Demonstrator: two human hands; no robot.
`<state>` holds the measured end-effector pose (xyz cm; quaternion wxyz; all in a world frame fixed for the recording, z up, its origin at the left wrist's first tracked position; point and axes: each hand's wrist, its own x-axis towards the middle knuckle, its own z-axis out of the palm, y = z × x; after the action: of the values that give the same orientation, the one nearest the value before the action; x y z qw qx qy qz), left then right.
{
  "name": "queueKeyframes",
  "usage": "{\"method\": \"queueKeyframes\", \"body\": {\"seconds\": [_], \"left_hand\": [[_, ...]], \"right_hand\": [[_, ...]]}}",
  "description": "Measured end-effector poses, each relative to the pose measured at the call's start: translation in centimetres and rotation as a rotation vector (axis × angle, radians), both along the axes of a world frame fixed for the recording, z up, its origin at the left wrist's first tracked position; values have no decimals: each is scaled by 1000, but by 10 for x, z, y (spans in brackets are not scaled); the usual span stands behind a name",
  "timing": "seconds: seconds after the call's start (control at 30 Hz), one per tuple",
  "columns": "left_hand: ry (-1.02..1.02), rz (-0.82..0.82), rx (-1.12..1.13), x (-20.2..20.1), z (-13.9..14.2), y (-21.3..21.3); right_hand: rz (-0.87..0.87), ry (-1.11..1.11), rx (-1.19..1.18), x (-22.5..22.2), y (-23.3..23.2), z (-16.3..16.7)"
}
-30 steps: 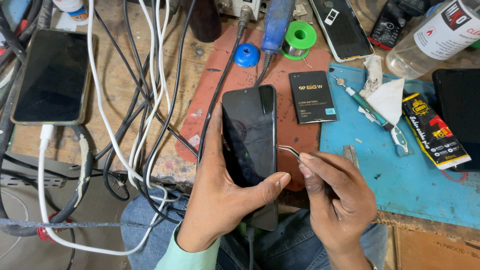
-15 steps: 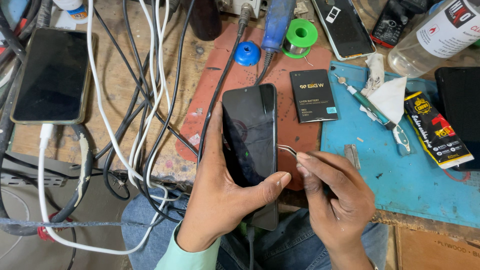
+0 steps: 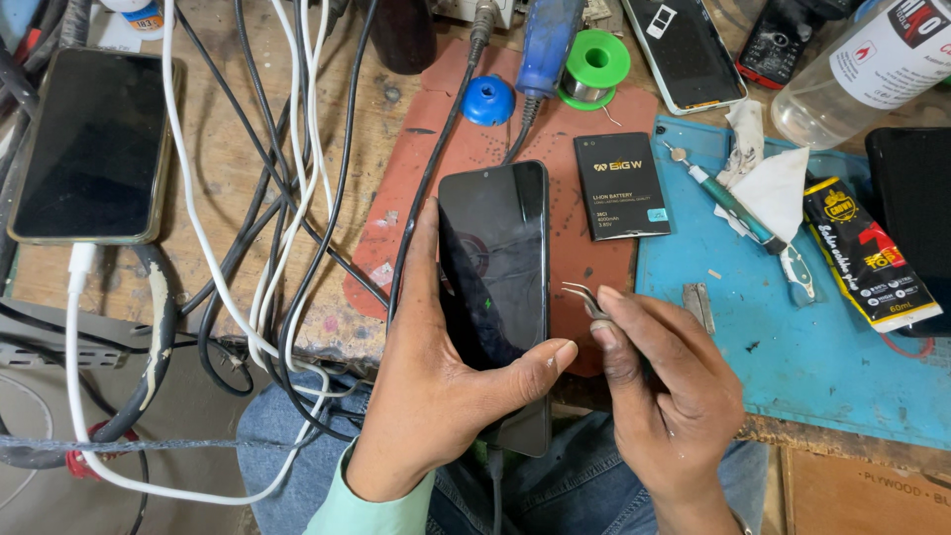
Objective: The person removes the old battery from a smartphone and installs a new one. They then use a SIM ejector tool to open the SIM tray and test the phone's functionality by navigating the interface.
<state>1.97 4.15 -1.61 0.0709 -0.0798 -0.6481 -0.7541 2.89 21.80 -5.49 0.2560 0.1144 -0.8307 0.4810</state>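
The left hand (image 3: 436,396) wraps a slim black glass-fronted smartphone (image 3: 495,287), glossy and dark, thumb across its lower edge, above the worn red rubber mat (image 3: 594,327). Just right of the phone, the right hand (image 3: 674,396) pinches thin curved metal tweezers (image 3: 584,297). A matte black rectangular battery (image 3: 621,185) lies beyond.

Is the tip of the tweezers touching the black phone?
Apart. The head view shows red mat between the tweezers in the right hand and the black phone.
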Motion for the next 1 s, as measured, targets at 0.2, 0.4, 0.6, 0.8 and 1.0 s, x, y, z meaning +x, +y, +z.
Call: {"method": "queueKeyframes", "body": {"seconds": [0.2, 0.4, 0.6, 0.8, 1.0], "left_hand": [[-39, -21, 50, 0, 1, 0], [-93, -37, 79, -1, 3, 0], [-94, -46, 91, -1, 4, 1], [-137, -66, 159, 0, 5, 1], [-70, -36, 78, 0, 4, 2]], "right_hand": [[42, -6, 6, 1, 1, -1], [81, -3, 13, 1, 3, -2], [84, 9, 17, 0, 4, -3], [90, 26, 47, 0, 4, -3], [71, 7, 33, 1, 3, -1]]}}
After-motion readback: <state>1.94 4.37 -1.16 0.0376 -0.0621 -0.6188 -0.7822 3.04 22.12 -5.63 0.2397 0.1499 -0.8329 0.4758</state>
